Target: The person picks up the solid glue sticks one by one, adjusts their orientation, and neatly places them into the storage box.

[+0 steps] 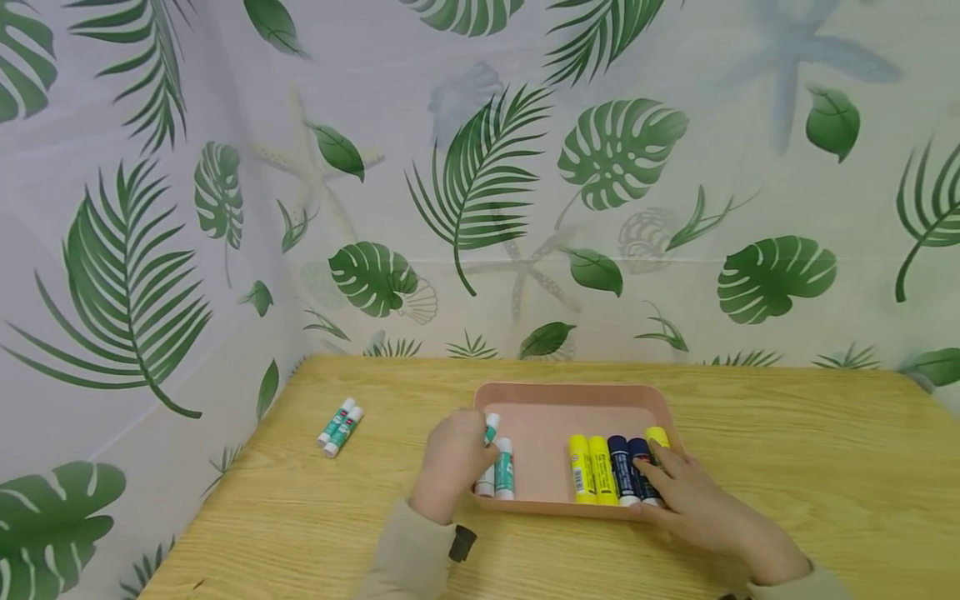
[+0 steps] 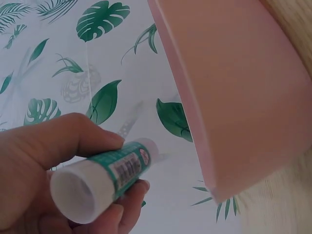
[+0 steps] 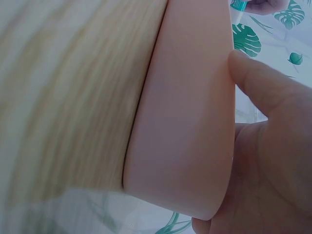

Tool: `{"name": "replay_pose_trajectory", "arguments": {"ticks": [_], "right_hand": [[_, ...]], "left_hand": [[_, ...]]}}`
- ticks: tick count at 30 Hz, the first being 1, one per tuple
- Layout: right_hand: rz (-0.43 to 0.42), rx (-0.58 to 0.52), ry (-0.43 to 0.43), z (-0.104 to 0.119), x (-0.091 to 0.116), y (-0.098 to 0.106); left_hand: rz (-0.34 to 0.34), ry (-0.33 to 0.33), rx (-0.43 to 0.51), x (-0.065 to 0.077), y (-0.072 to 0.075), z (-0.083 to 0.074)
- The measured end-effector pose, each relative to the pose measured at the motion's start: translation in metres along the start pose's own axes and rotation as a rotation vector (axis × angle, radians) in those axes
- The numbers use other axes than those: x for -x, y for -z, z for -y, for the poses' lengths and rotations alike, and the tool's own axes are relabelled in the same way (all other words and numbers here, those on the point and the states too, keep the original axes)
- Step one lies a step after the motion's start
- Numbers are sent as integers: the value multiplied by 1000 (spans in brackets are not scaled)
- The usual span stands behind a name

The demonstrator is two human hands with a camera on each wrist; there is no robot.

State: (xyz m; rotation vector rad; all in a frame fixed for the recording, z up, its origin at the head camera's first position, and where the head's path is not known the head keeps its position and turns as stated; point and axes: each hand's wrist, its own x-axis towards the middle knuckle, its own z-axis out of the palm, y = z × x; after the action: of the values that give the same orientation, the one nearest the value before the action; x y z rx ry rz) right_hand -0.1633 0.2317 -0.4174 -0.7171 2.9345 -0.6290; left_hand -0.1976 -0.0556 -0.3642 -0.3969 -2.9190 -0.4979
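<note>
My left hand (image 1: 452,457) pinches a green-and-white glue stick (image 2: 124,170) between thumb and fingers, over the left end of a pink tray (image 1: 536,454). Beside it in the tray stands a similar green glue stick (image 1: 505,471); a whitish end shows under the hand, its stick mostly hidden. At the tray's front right corner is my right hand (image 1: 693,504), its thumb (image 3: 253,80) on the rim and its extended fingers over the rightmost sticks. Two yellow glue sticks (image 1: 588,471), two navy ones (image 1: 620,468) and another yellow one (image 1: 657,437), partly covered, lie there in a row.
Two more green-and-white glue sticks (image 1: 341,428) lie side by side on the wooden table (image 1: 300,508), left of the tray. A leaf-patterned white sheet (image 1: 510,317) hangs behind the table and along its left side.
</note>
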Motion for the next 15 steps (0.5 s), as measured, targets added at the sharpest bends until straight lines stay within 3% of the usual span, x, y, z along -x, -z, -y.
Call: {"name": "replay_pose_trajectory", "arguments": {"ticks": [8,15], "right_hand": [[-6,12,21,4,-1,0],[9,-7,-14,4,-1,0]], "left_hand": [[27,45,-32,-3,-10,-12],[32,50,-22,-7,-22,-23]]}}
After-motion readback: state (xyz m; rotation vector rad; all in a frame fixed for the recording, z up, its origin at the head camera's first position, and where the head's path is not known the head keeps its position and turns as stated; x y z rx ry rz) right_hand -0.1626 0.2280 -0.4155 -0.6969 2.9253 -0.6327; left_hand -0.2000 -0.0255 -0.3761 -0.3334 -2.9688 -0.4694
